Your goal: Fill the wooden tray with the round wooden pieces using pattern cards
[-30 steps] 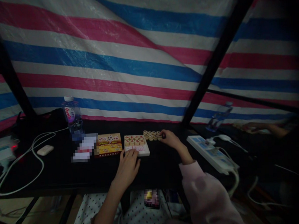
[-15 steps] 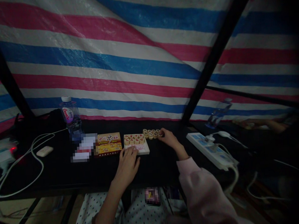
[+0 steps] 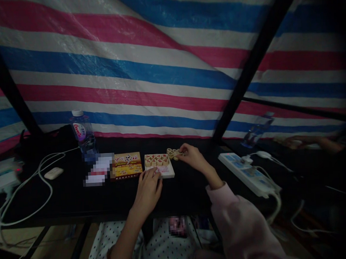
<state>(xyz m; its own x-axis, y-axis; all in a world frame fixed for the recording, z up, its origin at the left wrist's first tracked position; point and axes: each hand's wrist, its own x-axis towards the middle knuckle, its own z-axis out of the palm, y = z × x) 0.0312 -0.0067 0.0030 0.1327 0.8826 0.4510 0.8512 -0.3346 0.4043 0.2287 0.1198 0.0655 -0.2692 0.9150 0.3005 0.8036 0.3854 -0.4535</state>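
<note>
Xiangqi pieces (image 3: 172,152) lie loose in a small cluster under the bent fingertips of the right hand (image 3: 192,156), just off the far corner of the white tray (image 3: 170,173); I cannot tell whether the fingers pinch one. The left hand (image 3: 148,188) lies flat and grips nothing, its fingertips on the tray's near edge. Ahead of those fingertips, packed pieces (image 3: 156,159) fill the tray's far side. Bare black table (image 3: 66,197) lies open behind both wrists. A yellow box (image 3: 125,165) sits just beside the tray, left of the left fingers.

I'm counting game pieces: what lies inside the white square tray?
A row of round wooden discs with red marks fills the far side of the white square tray. The left hand covers its near-left corner, so whatever lies under the fingers is hidden.
</note>
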